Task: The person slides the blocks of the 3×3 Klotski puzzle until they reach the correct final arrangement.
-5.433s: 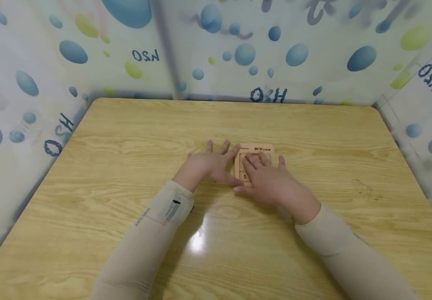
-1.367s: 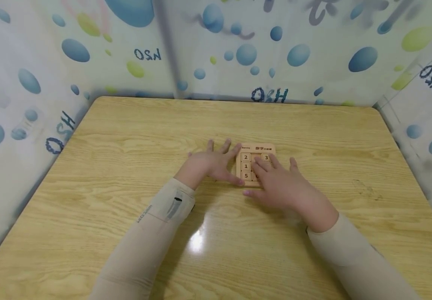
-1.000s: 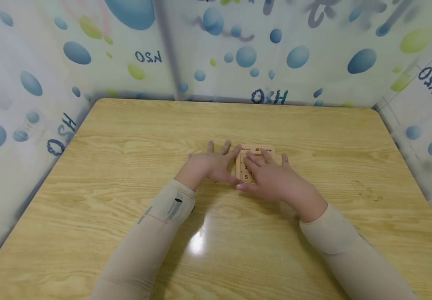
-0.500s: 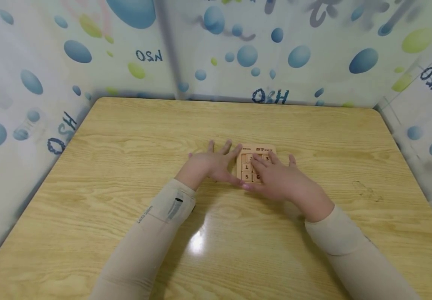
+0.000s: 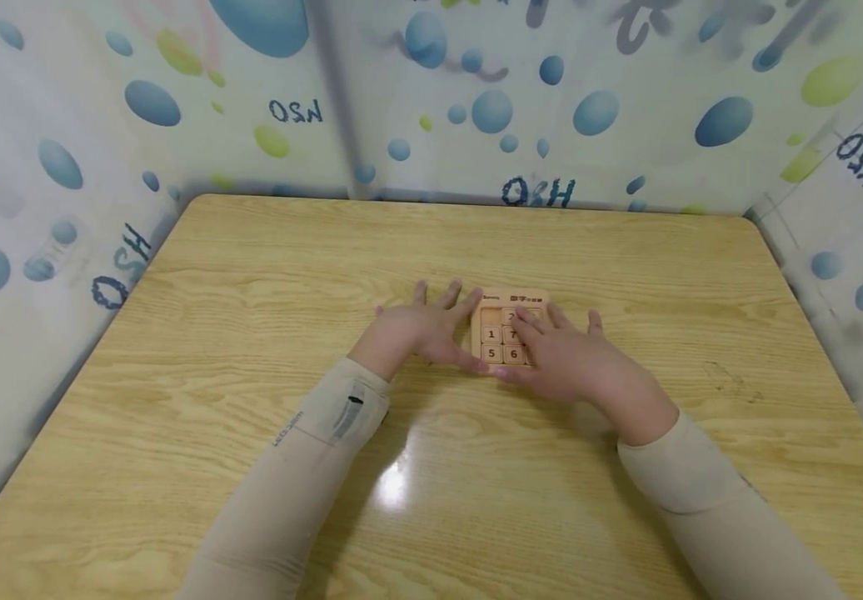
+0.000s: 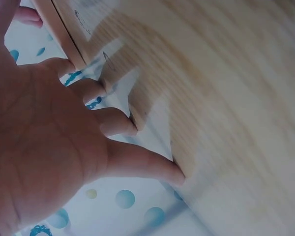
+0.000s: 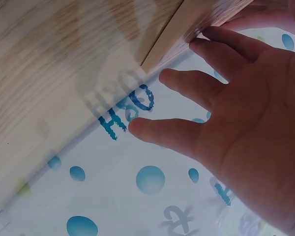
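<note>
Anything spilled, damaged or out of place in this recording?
One thing stands out: a squiggly mark on the table, right of the number puzzle, darker than the wood around it; stain or scratch, I can't tell. The number puzzle's visible parts look intact, and no spill shows.

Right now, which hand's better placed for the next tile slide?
Probably the right hand: its fingers reach over the number tiles. The left hand seems to brace the puzzle frame at its left corners.
</note>
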{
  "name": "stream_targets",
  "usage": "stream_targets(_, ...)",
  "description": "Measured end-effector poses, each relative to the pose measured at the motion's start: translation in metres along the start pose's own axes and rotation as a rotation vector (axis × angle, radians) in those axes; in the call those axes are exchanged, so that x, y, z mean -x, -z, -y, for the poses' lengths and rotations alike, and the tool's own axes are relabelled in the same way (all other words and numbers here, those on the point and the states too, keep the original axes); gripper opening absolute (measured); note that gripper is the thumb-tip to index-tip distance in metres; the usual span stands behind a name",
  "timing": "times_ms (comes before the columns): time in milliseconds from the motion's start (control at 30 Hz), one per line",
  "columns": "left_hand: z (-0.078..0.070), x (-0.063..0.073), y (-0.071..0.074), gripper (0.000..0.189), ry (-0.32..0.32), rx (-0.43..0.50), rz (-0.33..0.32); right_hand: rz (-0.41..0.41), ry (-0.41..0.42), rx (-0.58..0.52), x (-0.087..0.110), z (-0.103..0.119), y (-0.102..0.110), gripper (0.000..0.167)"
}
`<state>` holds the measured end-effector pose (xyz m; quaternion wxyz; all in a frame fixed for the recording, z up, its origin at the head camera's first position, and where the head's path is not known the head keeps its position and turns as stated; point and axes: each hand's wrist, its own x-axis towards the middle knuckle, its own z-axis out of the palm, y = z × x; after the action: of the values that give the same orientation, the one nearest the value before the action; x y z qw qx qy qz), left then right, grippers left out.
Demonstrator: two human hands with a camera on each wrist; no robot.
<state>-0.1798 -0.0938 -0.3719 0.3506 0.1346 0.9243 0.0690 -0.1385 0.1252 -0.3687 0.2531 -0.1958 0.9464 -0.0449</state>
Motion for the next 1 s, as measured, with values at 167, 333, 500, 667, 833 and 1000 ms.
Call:
stream_targets(167,0.001,0.000,-0.001,0.121,0.008,-0.003,0.009,-0.001,0.017,0.015,0.003,0.004,-0.001,0.090)
stream_targets(333,0.001,0.001,-0.002,0.120,0.010,-0.001,0.012,-0.008,0.065,0.030,0.010,0.015,-0.004,0.090)
stream_targets(500,0.001,0.000,-0.001,0.121,-0.002,-0.001,0.000,-0.011,0.086,0.034,0.017,0.024,-0.008,0.090)
stream_targets(667,0.001,0.000,-0.002,0.121,-0.001,0.001,-0.003,-0.011,0.093,0.044,0.018,0.029,-0.011,0.092)
stream_targets(833,0.001,0.000,-0.002,0.120,0.000,0.005,-0.007,-0.010,0.089,0.043,0.017,0.030,-0.012,0.092)
stream_targets(1000,0.001,0.000,-0.001,0.120,-0.001,0.007,-0.006,-0.003,0.088,0.038,0.015,0.032,-0.012,0.091)
